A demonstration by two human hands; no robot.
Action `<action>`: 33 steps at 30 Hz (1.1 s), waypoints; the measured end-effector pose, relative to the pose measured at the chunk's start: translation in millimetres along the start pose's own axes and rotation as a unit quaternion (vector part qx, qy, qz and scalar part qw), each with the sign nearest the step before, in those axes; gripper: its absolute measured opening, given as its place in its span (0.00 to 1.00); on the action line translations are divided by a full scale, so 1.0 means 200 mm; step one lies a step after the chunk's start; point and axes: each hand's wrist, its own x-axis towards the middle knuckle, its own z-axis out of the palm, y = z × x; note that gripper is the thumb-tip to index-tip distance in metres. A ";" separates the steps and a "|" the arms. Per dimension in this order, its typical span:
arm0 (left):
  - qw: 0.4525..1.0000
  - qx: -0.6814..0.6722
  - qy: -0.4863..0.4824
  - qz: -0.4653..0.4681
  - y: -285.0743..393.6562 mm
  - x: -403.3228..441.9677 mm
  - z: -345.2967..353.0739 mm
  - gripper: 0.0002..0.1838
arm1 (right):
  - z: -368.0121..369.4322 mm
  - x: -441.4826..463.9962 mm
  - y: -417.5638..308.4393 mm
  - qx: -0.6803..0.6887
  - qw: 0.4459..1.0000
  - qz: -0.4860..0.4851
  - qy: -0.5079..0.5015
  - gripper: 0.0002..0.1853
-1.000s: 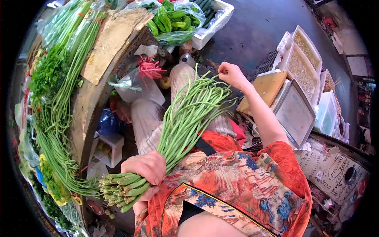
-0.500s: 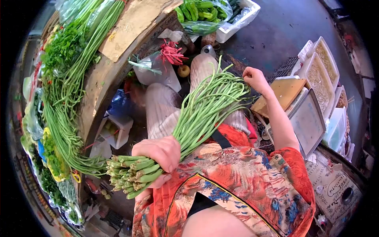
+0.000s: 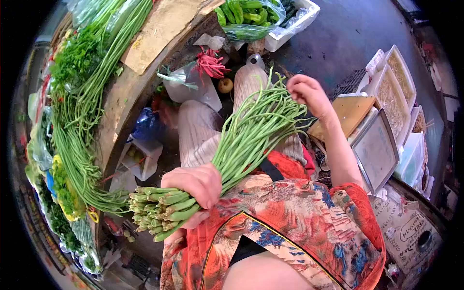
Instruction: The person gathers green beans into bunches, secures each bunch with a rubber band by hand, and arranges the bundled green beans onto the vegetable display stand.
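My left hand (image 3: 193,186) is closed around a thick bundle of long beans (image 3: 256,128) near their stem ends. The brownish, pale-tipped ends stick out on its left side. From the fist the beans run up and right across my lap, fanning out and curling at the thin tips. My right hand (image 3: 309,94) is raised beside those tips, its fingers bent inward and close to the outermost beans. Whether a tip is pinched between them I cannot make out.
On the left, a curved wooden counter (image 3: 113,121) carries more long beans (image 3: 77,164) and leafy herbs (image 3: 72,65). Green peppers (image 3: 246,14) sit beside a white foam box (image 3: 290,26) at the top. Plastic tubs (image 3: 394,92) and a wooden board (image 3: 345,113) stand at right.
My right hand has shifted slightly left and up along the bean tips, and its fingers have turned. The left hand and the bundle stay almost where they were.
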 end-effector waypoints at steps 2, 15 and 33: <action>1.000 -0.002 0.010 -0.001 0.00 0.01 0.02 0.11 | 0.30 -0.07 -0.17 -0.243 0.956 -0.065 -0.151 0.08; 0.999 0.023 -0.010 0.025 0.03 -0.02 0.02 0.09 | 0.64 -0.05 -0.06 0.089 0.989 0.053 -0.104 0.11; 1.000 0.004 0.008 0.022 0.00 -0.04 0.03 0.10 | -0.03 0.01 -0.13 0.277 0.930 -0.116 0.213 0.09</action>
